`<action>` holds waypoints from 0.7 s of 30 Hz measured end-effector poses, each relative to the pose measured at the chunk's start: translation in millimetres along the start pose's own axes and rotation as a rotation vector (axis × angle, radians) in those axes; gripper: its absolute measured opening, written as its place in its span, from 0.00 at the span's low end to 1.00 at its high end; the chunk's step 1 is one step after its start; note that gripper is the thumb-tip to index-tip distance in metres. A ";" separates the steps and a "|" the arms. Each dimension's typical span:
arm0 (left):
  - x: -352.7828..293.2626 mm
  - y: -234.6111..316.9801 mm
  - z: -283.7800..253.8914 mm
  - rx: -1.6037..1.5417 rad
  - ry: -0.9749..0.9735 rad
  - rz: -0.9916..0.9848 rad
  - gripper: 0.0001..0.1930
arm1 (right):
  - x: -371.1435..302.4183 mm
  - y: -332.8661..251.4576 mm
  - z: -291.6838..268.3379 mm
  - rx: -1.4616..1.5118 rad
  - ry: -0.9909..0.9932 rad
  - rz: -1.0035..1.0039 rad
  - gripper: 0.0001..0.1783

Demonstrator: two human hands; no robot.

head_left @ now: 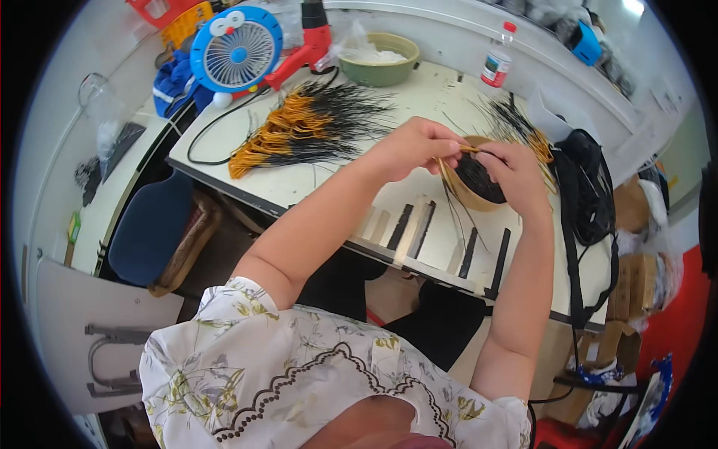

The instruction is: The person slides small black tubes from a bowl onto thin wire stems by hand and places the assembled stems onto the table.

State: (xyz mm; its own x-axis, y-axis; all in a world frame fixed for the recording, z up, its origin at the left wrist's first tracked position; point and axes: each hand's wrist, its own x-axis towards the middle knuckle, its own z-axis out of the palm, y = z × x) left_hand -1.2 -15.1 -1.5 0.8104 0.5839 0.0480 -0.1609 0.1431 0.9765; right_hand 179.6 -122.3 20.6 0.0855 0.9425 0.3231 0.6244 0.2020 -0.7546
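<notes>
Both hands meet over a tan bowl [473, 202] holding small black pieces [474, 176]. My left hand [422, 152] is closed in a pinch on a yellow-and-black wire [469, 149], with its loose ends hanging down toward the table. My right hand [517, 173] pinches the same wire from the other side, at its dark part. The fingertips hide the exact spot where the two meet. To the left lies a large spread bundle of yellow-and-black wires [299, 123]. A smaller bundle of such wires [535, 142] rests just beyond my right hand.
Slotted strips [407, 230] line the table's front edge. At the back stand a blue fan [238, 55], a red heat gun [308, 54], a green basin [380, 72] and a plastic bottle [496, 61]. A black bag [582, 187] with straps hangs over the right edge. A blue chair [149, 228] is left.
</notes>
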 end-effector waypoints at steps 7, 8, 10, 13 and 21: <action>-19.5 30.5 4.7 0.800 0.018 0.061 0.10 | 2.3 -0.6 -1.8 0.129 -0.133 0.060 0.09; -24.0 36.3 5.8 0.833 0.020 -0.011 0.10 | 3.9 -1.9 -1.7 0.166 -0.169 0.088 0.09; -25.1 34.2 0.6 0.807 -0.034 0.011 0.09 | 3.9 -3.2 0.7 0.207 -0.207 0.114 0.09; -29.5 47.8 -14.1 0.654 -0.013 -0.030 0.08 | 5.9 -2.7 3.8 0.341 -0.105 -0.041 0.14; -24.8 97.8 -163.0 -0.161 0.381 0.168 0.08 | 12.9 28.9 -15.0 0.255 0.553 -0.106 0.18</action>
State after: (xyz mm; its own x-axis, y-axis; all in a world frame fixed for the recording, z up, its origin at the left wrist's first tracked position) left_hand -128.9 114.6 58.6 0.5053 0.8579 0.0931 -0.3827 0.1261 0.9152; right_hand 210.4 -108.2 11.6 0.4653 0.6502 0.6006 0.4519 0.4089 -0.7928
